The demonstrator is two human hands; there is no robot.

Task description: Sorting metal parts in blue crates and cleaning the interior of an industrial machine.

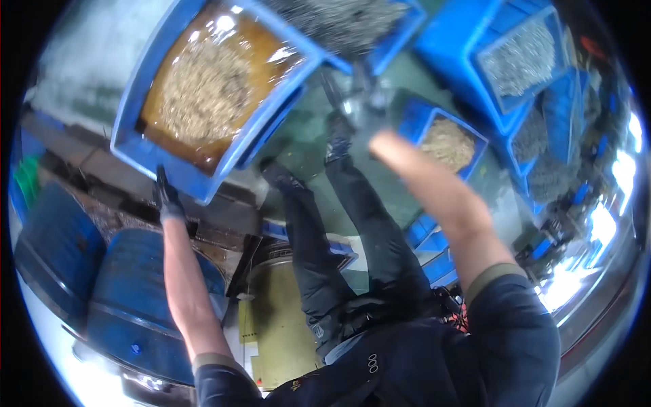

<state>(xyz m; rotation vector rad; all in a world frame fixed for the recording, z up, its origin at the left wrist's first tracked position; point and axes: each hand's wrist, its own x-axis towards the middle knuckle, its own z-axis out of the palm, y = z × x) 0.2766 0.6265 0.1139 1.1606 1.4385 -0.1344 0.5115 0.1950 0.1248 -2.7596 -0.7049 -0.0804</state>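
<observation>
Crate of blue plastic, tilted and full of brownish liquid with a heap of small pale metal parts sunk in it, hangs at the far left of the view. At its near corner the left hand, in a dark glove, is clenched around the rim, fingers wrapped over the edge, with the bare forearm running straight up to it from the near side.

On the other side, the right hand is a blur. It is gloved too and sits at the end of a bare raised forearm, near the gap between the tilted crate and a second blue crate of grey metal shavings at the far edge. Whether its fingers are closed on anything or loose cannot be told.

Just right of that forearm a small blue bin holds more pale parts. Further right stand larger blue bins with grey metal pieces, stacked close together.

Below the hands the person's dark trouser legs and shoes stand on a green floor. Near left lie two blue drums on their sides, just beside each other, and between them and the legs stands a yellowish drum.
</observation>
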